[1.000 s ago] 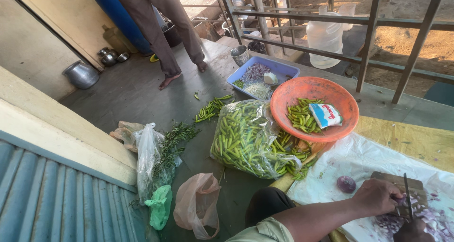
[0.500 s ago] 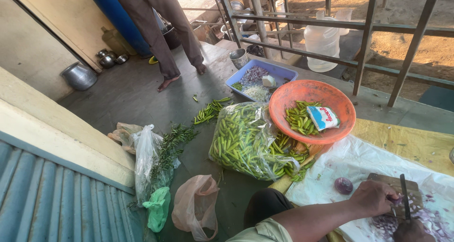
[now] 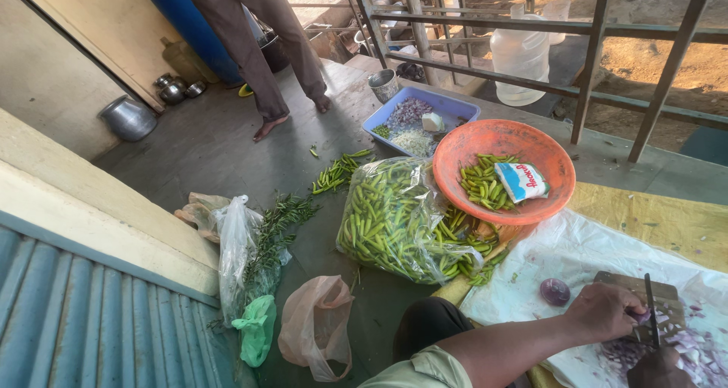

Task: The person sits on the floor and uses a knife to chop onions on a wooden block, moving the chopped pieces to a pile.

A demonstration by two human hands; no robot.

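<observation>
My left hand (image 3: 604,311) rests on a wooden chopping board (image 3: 633,285) at the lower right, fingers pressed down on a piece of purple onion. Only part of my right hand (image 3: 658,367) shows at the bottom edge. It grips a knife (image 3: 650,308) whose blade stands upright just beside my left fingers. Chopped purple onion (image 3: 694,346) is piled on the board and on the white plastic sheet (image 3: 576,251) under it. A half onion (image 3: 554,291) lies on the sheet left of the board.
An orange bowl (image 3: 462,149) holds green chillies and a small packet. Beside it are a clear bag of green chillies (image 3: 387,221), a blue tray (image 3: 455,103) of chopped food, loose chillies, plastic bags with herbs (image 3: 243,255), metal pots (image 3: 127,117) and a railing (image 3: 591,31). Another person's legs (image 3: 265,54) stand behind.
Both hands stay on the board and the knife has shifted only slightly. The standing person's feet have barely moved.
</observation>
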